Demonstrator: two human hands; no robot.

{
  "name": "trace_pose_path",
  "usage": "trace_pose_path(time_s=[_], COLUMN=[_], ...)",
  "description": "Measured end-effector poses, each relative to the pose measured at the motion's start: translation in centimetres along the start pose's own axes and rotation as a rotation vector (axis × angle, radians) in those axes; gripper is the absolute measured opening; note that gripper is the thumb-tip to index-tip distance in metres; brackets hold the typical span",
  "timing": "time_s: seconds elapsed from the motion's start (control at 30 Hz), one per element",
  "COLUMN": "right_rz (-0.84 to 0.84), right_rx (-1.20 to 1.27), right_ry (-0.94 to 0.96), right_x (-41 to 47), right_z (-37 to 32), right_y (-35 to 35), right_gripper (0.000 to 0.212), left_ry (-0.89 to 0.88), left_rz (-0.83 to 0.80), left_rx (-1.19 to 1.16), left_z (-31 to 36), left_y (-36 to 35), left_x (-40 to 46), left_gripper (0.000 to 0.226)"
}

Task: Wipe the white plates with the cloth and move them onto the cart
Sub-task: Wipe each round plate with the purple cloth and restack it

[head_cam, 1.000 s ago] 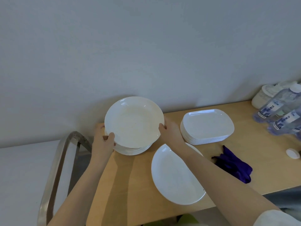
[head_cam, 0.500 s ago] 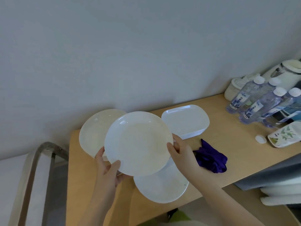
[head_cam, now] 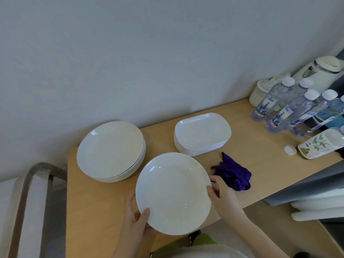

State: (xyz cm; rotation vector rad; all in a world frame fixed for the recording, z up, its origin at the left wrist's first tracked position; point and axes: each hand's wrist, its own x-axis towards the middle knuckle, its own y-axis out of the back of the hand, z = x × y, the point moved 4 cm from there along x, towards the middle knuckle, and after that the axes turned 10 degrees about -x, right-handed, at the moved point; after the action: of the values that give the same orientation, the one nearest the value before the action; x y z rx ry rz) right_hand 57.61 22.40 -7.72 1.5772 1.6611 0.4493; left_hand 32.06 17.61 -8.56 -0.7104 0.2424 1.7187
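Note:
I hold a round white plate (head_cam: 173,192) over the near edge of the wooden table (head_cam: 93,211). My left hand (head_cam: 135,226) grips its lower left rim, thumb on top. My right hand (head_cam: 223,196) pinches the right rim with curled fingers. A crumpled purple cloth (head_cam: 232,174) lies just right of that hand, touching neither hand. A stack of round white plates (head_cam: 109,149) sits at the back left, a stack of rectangular white plates (head_cam: 202,133) at the back middle. The cart's metal frame (head_cam: 37,174) stands left of the table. The single plate seen earlier is hidden.
Several water bottles (head_cam: 279,105) stand at the table's right end with a white kettle (head_cam: 320,71) behind them. A loose bottle cap (head_cam: 290,149) and a leaf-patterned white packet (head_cam: 320,144) lie near them. A wall runs along the table's back edge.
The plate came off the round stack, moved right and toward me, and now sits lower over the spot where the single plate lay. My right hand has neared the cloth.

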Motion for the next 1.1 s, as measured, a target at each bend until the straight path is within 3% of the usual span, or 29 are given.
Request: trace_pose_path(time_s=[0.43, 0.77, 0.9, 0.97, 1.03, 1.1], right_rz=[-0.091, -0.098, -0.136, -0.125, -0.052, 0.134], right_rx=[-0.206, -0.658, -0.724, -0.745, -0.633, -0.575], right_ry=[-0.066, -0.050, -0.046, -0.017, -0.046, -0.080], right_x=[0.5, 1.1, 1.3, 1.5, 2.1, 2.8], right_z=[0.2, -1.0, -0.9, -1.2, -1.2, -0.5], right_y=[-1.4, -1.7, -1.6, -1.0, 0.4, 2.4], right_gripper=[0.025, 0.041, 0.047, 0.040, 0.025, 0.023], left_ry=[-0.179, -0.210, -0.222, -0.228, -0.225, -0.222], left_rz=[0.068, 0.131, 0.156, 0.160, 0.167, 0.167], left_rx=[0.602, 0.636, 0.634, 0.619, 0.593, 0.591], left_z=[0.2, 0.3, 0.2, 0.1, 0.0, -0.2], left_y=[0.0, -0.6, -0.8, -0.9, -0.8, -0.7], left_x=[3.4, 3.3, 3.2, 3.1, 3.1, 3.2], left_gripper=[0.058, 0.057, 0.056, 0.055, 0.055, 0.055])
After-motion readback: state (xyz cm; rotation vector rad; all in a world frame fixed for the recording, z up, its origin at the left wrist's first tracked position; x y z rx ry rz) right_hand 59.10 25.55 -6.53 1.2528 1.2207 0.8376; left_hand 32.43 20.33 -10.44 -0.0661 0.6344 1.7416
